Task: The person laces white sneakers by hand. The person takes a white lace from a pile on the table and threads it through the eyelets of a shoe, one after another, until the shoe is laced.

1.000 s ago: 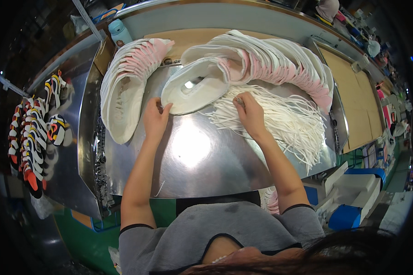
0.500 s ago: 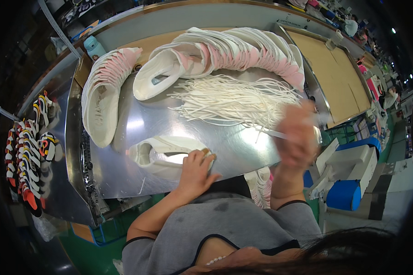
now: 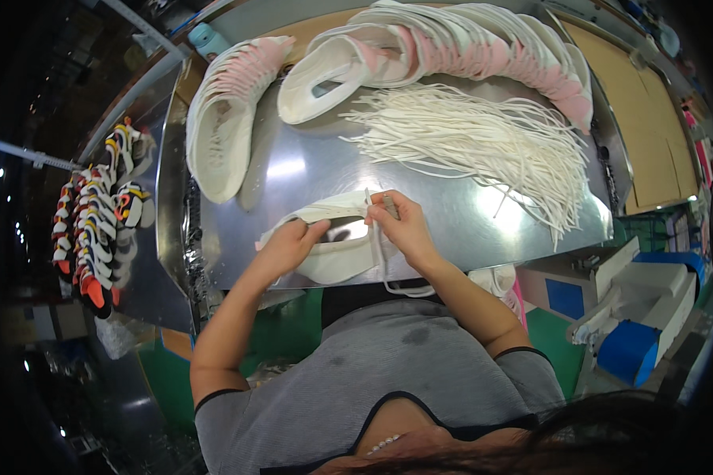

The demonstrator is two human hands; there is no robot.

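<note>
A white shoe upper (image 3: 337, 265) lies on the metal tabletop in front of me, its long opening between my hands. My left hand (image 3: 287, 247) grips the upper's left part, thumb reaching in at the opening. At the right end, my right hand (image 3: 402, 226) pinches a white shoelace (image 3: 384, 269). A short length of that lace stands up past the fingertips, while the rest hangs down across the upper's end and loops near the table edge. Whether the lace passes through an eyelet is hidden by the fingers. Behind the upper spreads a heap of white laces (image 3: 475, 146).
A curved row of nested white and pink uppers (image 3: 451, 47) lines the far side, with another stack (image 3: 222, 142) at the left. Farther left are colourful shoe parts (image 3: 95, 229). A cardboard-lined tray (image 3: 634, 111) stands right, near a grey machine with blue pads (image 3: 630, 352).
My right hand came from the lace heap to the upper's right end, bringing a lace. My left hand shifted from the upper's right end to its left part. The view moved too.
</note>
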